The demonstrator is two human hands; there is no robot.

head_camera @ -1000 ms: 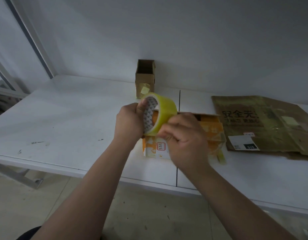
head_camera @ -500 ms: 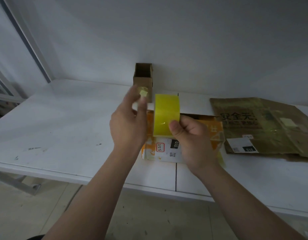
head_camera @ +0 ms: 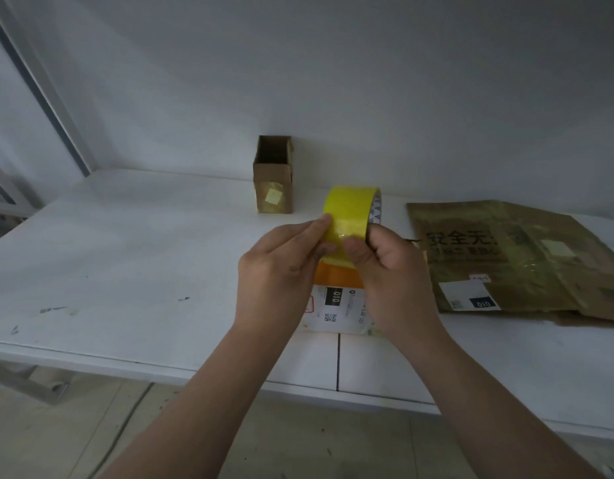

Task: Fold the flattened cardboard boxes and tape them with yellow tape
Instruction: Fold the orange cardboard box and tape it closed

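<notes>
A roll of yellow tape [head_camera: 352,210] is held up over the table's middle, its broad face toward me. My right hand [head_camera: 392,274] grips the roll from the right, thumb on its face. My left hand [head_camera: 281,274] touches the roll's left edge, with thumb and fingertips pinching at the tape surface. Below the hands lies an orange and white folded box [head_camera: 336,299] with a "010" label, mostly hidden by them. A small upright brown box [head_camera: 272,174], open on top and taped on its front, stands by the back wall.
Several flattened brown cardboard boxes [head_camera: 513,257] lie stacked at the right of the white table [head_camera: 126,271]. The table's front edge runs below my forearms, with a seam between two tabletops. A metal frame post [head_camera: 39,84] rises at the left.
The roll has moved slightly right and turned a little. My left hand, open beside it before, now pinches at its left edge. My right hand still holds it.
</notes>
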